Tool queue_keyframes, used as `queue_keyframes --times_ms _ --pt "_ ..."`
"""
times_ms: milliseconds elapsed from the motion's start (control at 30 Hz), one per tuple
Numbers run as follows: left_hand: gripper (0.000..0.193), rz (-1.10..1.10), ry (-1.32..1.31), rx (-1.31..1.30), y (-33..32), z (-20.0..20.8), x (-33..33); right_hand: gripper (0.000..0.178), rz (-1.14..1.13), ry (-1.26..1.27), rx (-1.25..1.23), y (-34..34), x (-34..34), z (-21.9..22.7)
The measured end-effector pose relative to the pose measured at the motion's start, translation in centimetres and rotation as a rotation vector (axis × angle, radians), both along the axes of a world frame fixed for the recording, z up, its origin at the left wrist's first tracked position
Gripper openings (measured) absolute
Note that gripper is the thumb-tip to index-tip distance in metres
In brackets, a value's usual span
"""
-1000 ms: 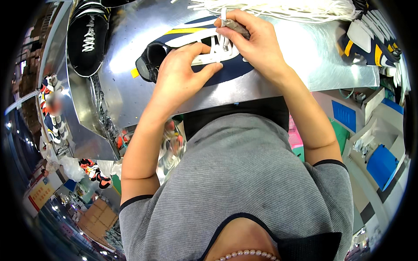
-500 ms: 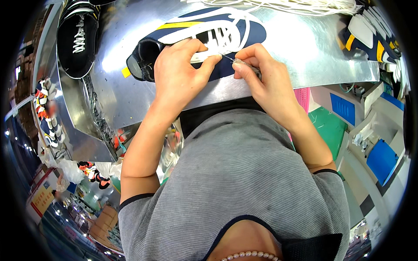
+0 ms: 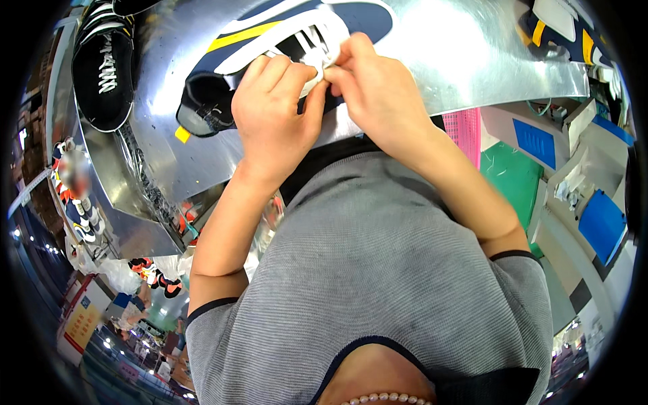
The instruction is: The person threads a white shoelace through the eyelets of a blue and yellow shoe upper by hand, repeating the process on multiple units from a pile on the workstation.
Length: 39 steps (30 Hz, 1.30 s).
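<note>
A navy shoe upper (image 3: 368,17) with white panels and a yellow stripe lies on the metal table, its dark heel opening to the left. White shoelace (image 3: 312,40) crosses its middle. My left hand (image 3: 273,111) is closed on the near edge of the lace area, thumb and index finger pinched together. Right beside it, my right hand (image 3: 381,91) pinches white lace at the same spot, the fingertips of both hands nearly touching. The thin metal-tipped tool is not visible now; my right palm is hidden.
A black shoe (image 3: 102,77) with white lacing lies at the left of the metal table (image 3: 466,57). More navy and yellow shoe uppers (image 3: 574,30) are stacked at the far right. Below the table's edge stand a pink basket (image 3: 462,135) and a blue panel (image 3: 533,143).
My right hand has moved left to meet the left hand and pinches lace; the thin tool it held has gone from sight. The shoe upper appears shifted up and left in view.
</note>
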<state>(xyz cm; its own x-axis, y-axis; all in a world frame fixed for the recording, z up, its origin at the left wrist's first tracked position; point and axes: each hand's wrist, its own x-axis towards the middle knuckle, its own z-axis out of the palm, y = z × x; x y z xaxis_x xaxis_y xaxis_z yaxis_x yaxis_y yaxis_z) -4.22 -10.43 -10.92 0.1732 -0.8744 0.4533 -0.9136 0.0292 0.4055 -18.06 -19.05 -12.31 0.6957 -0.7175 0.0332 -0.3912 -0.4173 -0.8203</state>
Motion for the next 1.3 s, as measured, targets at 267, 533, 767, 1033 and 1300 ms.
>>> queue_keyframes --times_ms 267,533,767,1033,1300 --pt "0.017 -0.030 -0.094 -0.006 2.1 0.9 0.7 0.026 0.024 -0.020 0.109 -2.9 -6.9 2.8" --pt "0.021 -0.130 -0.179 -0.060 2.1 1.2 0.7 0.013 0.405 0.036 -0.373 -2.3 0.3 5.7" --pt "0.016 -0.110 -0.212 -0.131 2.1 0.4 0.8 0.016 0.378 0.052 -0.055 -4.2 1.9 4.2" --pt "0.017 -0.139 -0.078 0.029 2.3 1.7 0.5 0.015 0.168 -0.511 0.351 -11.5 -0.6 10.3" --pt "0.071 0.174 0.831 0.444 1.9 4.6 1.8 0.011 0.242 -0.273 0.503 -4.9 1.9 2.9"
